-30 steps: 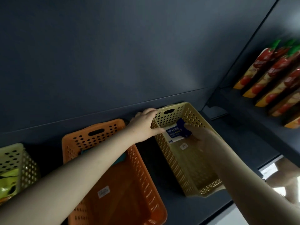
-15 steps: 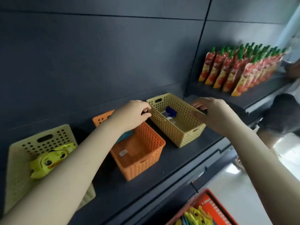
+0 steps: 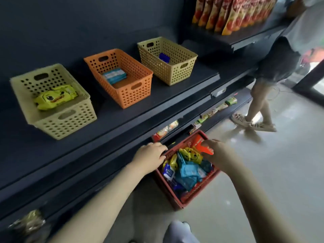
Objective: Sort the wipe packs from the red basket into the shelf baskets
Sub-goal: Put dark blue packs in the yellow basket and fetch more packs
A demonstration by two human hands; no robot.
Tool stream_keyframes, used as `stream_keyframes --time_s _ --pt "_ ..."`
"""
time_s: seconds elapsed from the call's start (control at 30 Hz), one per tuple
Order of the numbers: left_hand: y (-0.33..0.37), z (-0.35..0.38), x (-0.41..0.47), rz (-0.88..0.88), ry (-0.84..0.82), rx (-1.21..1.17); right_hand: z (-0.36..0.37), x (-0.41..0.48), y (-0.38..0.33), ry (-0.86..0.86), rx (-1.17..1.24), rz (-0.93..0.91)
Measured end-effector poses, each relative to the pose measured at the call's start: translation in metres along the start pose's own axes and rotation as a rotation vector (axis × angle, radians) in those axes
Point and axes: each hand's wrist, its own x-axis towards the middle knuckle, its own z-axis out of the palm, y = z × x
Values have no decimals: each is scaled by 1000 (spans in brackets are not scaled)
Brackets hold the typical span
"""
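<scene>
The red basket [image 3: 198, 192] stands on the floor below the shelf, filled with several wipe packs: yellow duck packs [image 3: 192, 155], light blue packs [image 3: 187, 172] and a dark blue and white pack [image 3: 168, 171]. My left hand [image 3: 150, 156] hovers at its left rim, fingers loosely curled and holding nothing. My right hand [image 3: 216, 153] reaches over its right side, near the orange handle [image 3: 204, 148], also holding nothing. On the shelf, a pale yellow basket [image 3: 70, 123] holds a duck pack [image 3: 55, 97]. An orange basket [image 3: 133, 95] holds a light blue pack [image 3: 114, 76]. A tan basket [image 3: 177, 72] holds a dark blue pack [image 3: 164, 57].
Another person [image 3: 275, 67] stands at the right end of the shelf unit. Red and yellow pouches [image 3: 233, 13] line the upper right shelf. Small snack packs [image 3: 210, 113] lie on the lower shelf behind the red basket. Pale floor stretches to the right.
Both hands dropped from the tan basket on the shelf to the red basket on the floor, and my view tilted down. The dark blue pack stayed in the tan basket.
</scene>
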Motion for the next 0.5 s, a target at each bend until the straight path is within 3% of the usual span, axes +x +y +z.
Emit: stream_keyframes --time_s 0.17,0.5 --pt "24 71 22 -105 -155 -53 49 16 67 -172 25 48" --pt "43 230 102 -474 -266 -357 139 123 197 -439 13 -56"
